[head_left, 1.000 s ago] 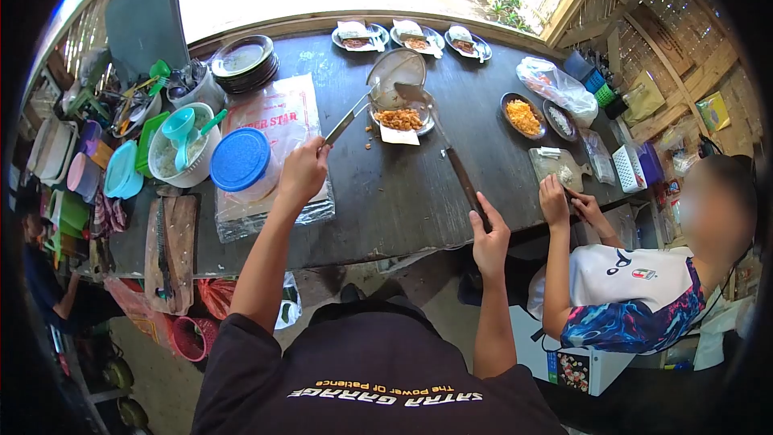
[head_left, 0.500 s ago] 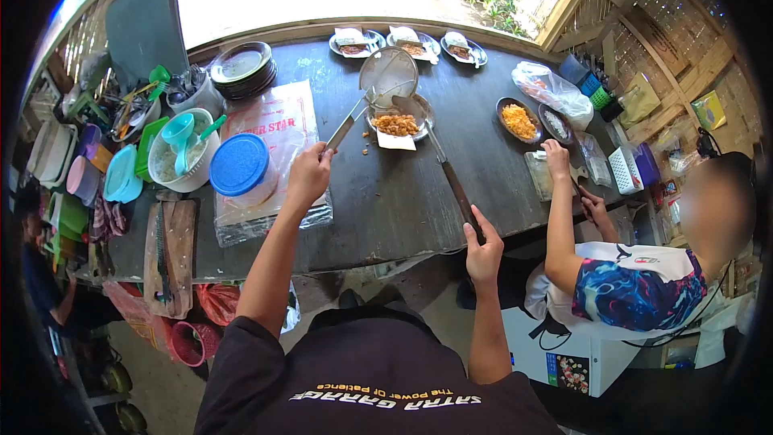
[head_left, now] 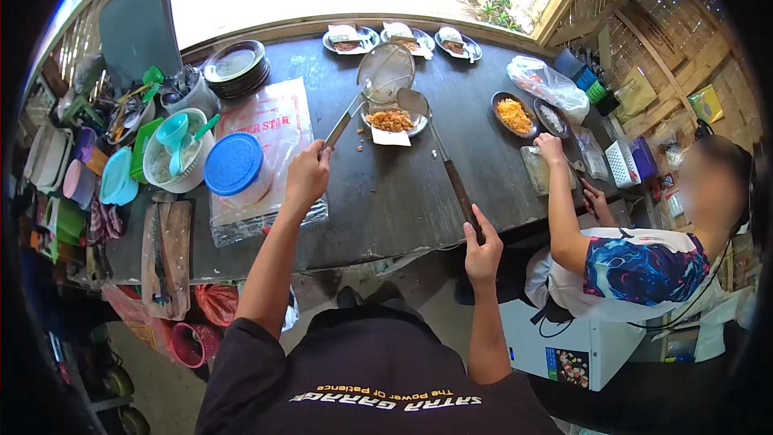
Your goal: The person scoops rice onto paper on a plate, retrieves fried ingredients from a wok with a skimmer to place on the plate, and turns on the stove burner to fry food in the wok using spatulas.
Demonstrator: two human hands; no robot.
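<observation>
My left hand [head_left: 308, 173] is closed around the handle of a round wire-mesh strainer [head_left: 386, 71], tilted up above the far side of a plate. My right hand [head_left: 483, 248] grips the wooden handle of a long metal spatula [head_left: 413, 101]; its rounded head is beside the strainer's lower rim. Below both tools, brown fried pieces [head_left: 390, 121] lie on the plate, with a white paper sheet [head_left: 391, 138] sticking out at the near side. A few crumbs are on the dark table [head_left: 403, 201] to the left of it.
Three served plates [head_left: 348, 42] line the far edge. Left are stacked plates [head_left: 235, 64], a blue-lidded tub [head_left: 234, 163] and a rice container [head_left: 179, 163]. Right, a co-worker's hand [head_left: 551, 149] touches a flat pack [head_left: 541, 173] near a bowl of orange shreds [head_left: 513, 115].
The view has shifted slightly. The spatula head has moved a little away from me, relative to the plate. Both tools stay in my hands. The co-worker's body has moved slightly.
</observation>
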